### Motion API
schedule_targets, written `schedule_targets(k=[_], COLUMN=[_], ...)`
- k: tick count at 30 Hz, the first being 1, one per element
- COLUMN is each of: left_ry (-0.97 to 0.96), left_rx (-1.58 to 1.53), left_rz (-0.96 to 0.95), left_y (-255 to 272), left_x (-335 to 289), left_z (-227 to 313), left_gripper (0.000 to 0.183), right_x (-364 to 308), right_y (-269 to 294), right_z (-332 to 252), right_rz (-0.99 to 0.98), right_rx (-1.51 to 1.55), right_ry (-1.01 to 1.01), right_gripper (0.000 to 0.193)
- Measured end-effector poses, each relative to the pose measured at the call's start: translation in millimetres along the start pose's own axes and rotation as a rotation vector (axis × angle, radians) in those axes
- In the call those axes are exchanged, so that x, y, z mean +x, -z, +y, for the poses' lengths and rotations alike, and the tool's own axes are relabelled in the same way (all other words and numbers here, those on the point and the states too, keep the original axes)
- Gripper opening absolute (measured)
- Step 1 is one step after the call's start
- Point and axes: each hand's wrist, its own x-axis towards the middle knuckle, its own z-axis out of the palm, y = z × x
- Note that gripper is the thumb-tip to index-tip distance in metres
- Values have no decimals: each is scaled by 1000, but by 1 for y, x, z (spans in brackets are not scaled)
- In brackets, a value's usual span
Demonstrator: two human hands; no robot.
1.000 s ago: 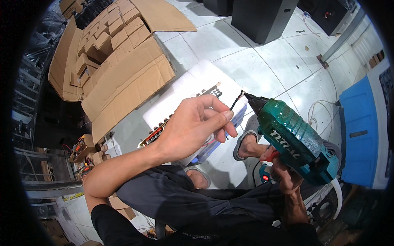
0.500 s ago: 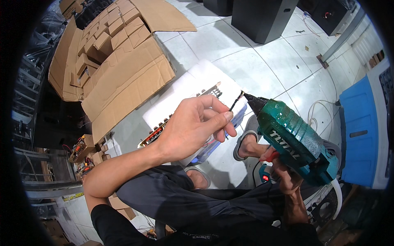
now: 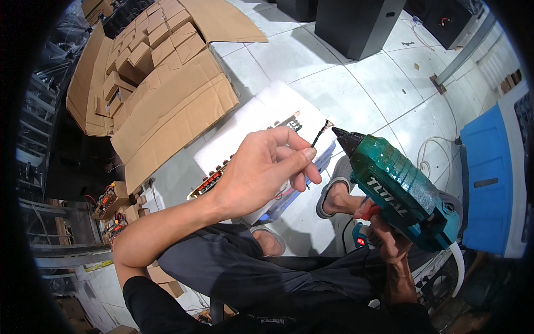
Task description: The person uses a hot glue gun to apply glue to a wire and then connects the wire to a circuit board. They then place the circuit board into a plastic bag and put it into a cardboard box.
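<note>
Between the thumb and fingers of my left hand is a thin black cable, its upper end fanning into fine wires with a small pale connector. My right hand is wrapped round the handle of a green glue gun, a finger at its red trigger. The gun's dark nozzle points up and left, close beside the wire end with a slight gap. From the gun's back sticks out a white glue stick. Below my left hand, a circuit board with red and black parts lies on white foam, partly hidden.
An open carton packed with small brown boxes is at the left. Black cabinets stand on the tiled floor ahead. A blue plastic panel is at the right, with a loose white cable beside it.
The glue gun's nozzle has drawn slightly right, off the cable's end, which it met before. The pale connector and fine wires now show more plainly. My left hand has barely moved.
</note>
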Motion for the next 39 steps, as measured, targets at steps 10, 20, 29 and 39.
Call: schedule_targets(k=[10, 20, 29, 39], left_ry=[-9, -8, -13, -21], left_rx=[-56, -97, -138, -176], left_rz=[-16, -26, -49, -70], left_y=[-1, 0, 0, 1], left_x=[1, 0, 1, 1], left_z=[-3, -3, -4, -4], left_gripper=[24, 26, 28, 29], right_x=[-2, 3, -9, -11], right_y=[1, -6, 4, 11], right_z=[15, -7, 12, 30], right_rz=[-83, 6, -123, -258], right_rx=[530, -43, -7, 284], right_ry=[-265, -32, -175, -379], right_gripper=[30, 35, 24, 35])
